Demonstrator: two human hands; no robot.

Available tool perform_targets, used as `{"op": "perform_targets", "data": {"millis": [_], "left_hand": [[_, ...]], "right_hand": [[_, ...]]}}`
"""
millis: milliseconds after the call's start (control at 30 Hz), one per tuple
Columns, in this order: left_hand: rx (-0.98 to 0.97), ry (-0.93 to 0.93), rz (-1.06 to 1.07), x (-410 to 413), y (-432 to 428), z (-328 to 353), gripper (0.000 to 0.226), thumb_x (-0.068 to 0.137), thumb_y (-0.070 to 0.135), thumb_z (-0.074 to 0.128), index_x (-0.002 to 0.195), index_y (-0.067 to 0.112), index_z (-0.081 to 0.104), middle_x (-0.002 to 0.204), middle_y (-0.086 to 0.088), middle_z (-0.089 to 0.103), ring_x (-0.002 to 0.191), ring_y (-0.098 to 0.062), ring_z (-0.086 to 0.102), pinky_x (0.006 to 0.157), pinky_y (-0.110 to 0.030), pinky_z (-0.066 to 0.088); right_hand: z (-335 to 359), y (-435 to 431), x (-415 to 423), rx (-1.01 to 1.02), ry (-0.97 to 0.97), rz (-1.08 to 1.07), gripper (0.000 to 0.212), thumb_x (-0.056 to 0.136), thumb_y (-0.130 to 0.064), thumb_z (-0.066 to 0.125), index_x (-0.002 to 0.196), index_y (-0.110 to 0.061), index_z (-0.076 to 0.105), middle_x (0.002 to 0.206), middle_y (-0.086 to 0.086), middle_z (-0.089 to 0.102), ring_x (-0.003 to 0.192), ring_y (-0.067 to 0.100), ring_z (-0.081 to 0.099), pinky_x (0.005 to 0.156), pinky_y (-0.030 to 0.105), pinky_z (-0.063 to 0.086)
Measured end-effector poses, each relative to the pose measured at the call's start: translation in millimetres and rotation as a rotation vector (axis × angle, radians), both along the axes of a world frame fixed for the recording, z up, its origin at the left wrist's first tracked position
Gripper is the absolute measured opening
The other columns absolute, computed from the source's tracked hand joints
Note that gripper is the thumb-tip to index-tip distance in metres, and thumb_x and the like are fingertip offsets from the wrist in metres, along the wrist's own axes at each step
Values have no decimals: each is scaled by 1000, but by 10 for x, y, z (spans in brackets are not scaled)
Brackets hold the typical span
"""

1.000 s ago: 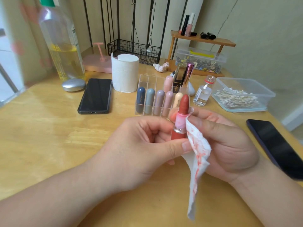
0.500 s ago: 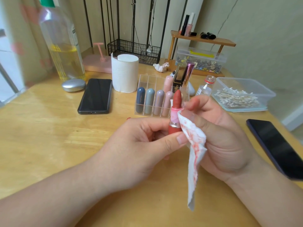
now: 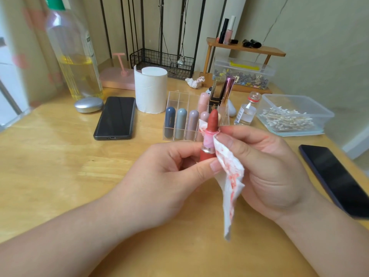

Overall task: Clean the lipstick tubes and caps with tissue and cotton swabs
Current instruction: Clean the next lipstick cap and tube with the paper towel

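Observation:
My left hand [image 3: 169, 172] grips the red base of an open lipstick tube [image 3: 209, 136], held upright with its red stick extended. My right hand [image 3: 265, 168] pinches a white tissue [image 3: 229, 172] stained red, wrapped against the tube's pink collar; its loose end hangs down. Behind stands a clear organizer [image 3: 177, 100] with several capped lipsticks in blue, grey, mauve and pink. A clear box of cotton swabs [image 3: 289, 116] sits at the right, and a tissue roll [image 3: 150, 89] at the back.
A black phone [image 3: 115, 116] lies left of the organizer and another phone [image 3: 335, 176] at the right table edge. A tall oil bottle [image 3: 73, 52], a silver oval object [image 3: 88, 104], a small glass vial [image 3: 246, 111], a crumpled tissue [image 3: 194, 81] and a wooden shelf [image 3: 247, 49] stand at the back.
Both hands carried the lipstick and tissue slightly up and away from me. The tissue has shifted round the collar, and my right fingers have changed their hold on it.

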State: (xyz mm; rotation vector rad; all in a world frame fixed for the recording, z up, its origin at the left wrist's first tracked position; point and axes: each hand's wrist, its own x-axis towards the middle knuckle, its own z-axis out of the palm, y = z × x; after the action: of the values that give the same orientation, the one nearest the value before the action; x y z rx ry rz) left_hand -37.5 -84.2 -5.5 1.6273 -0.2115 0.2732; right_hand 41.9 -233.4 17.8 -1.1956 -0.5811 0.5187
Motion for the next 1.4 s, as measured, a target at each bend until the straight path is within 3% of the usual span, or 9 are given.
{"op": "perform_targets", "data": {"millis": [100, 233, 633, 733, 767, 967, 1067, 1167, 1400], "left_hand": [[61, 2, 61, 9, 8, -9, 17, 87, 39, 70, 98, 29, 78, 83, -16, 68, 66, -34, 49, 63, -52, 46], [120, 14, 58, 16, 20, -37, 21, 92, 41, 65, 95, 23, 77, 87, -15, 69, 79, -43, 57, 73, -58, 51], [220, 63, -19, -2, 82, 13, 25, 87, 45, 68, 91, 23, 77, 88, -10, 71, 84, -33, 64, 79, -55, 53], [67, 143, -149, 9, 97, 12, 22, 90, 27, 67, 93, 6, 74, 85, -13, 73, 75, -24, 66, 72, -40, 57], [-3, 155, -186, 6, 96, 23, 19, 91, 20, 64, 92, 3, 72, 81, -11, 72, 71, -17, 65, 68, -30, 56], [-66, 130, -191, 43, 77, 24, 20, 98, 10, 60, 99, -6, 71, 91, -24, 71, 77, -22, 62, 70, -25, 53], [-110, 120, -161, 39, 54, 7, 20, 94, 13, 60, 97, -1, 73, 88, -22, 72, 77, -17, 63, 70, -23, 53], [-152, 101, -139, 24, 29, 5, 13, 91, 13, 64, 91, 6, 75, 83, -7, 74, 74, -9, 65, 66, -19, 52], [-211, 86, -132, 24, 32, 32, 18, 85, 17, 74, 96, 3, 73, 89, -24, 73, 78, -21, 64, 72, -26, 56]], "right_hand": [[31, -12, 25, -57, 40, 74, 14, 74, -15, 76, 86, -10, 80, 79, 13, 70, 69, 23, 67, 66, 30, 52], [40, -78, 122, -191, 99, 169, 32, 79, -26, 68, 106, -12, 77, 47, -1, 42, 38, 7, 23, 43, 27, 7], [-33, -150, 230, -64, 212, 502, 32, 94, -19, 62, 121, -3, 66, 40, 3, 54, 23, 7, 32, 29, 20, 9], [-61, -150, 256, -84, 162, 511, 27, 94, -24, 64, 113, -6, 67, 40, -2, 55, 21, 18, 18, 45, 64, 39], [-70, -154, 267, -102, 149, 501, 26, 95, -25, 62, 113, -6, 66, 40, -3, 55, 22, 20, 16, 54, 86, 22], [-105, -168, 314, -103, 150, 437, 30, 97, -24, 60, 118, -3, 63, 43, 0, 57, 25, 23, 17, 61, 91, -1], [-112, -165, 305, -57, 185, 461, 30, 97, -24, 60, 119, -4, 64, 44, 0, 58, 23, 22, 22, 57, 84, 20], [-89, -174, 293, -4, 239, 509, 31, 95, -21, 61, 118, -1, 63, 46, 1, 58, 25, 5, 34, 37, 24, 8], [-119, -189, 293, 0, 195, 485, 40, 95, -26, 62, 127, -3, 58, 48, -2, 60, 24, 9, 29, 43, 29, -1]]}}
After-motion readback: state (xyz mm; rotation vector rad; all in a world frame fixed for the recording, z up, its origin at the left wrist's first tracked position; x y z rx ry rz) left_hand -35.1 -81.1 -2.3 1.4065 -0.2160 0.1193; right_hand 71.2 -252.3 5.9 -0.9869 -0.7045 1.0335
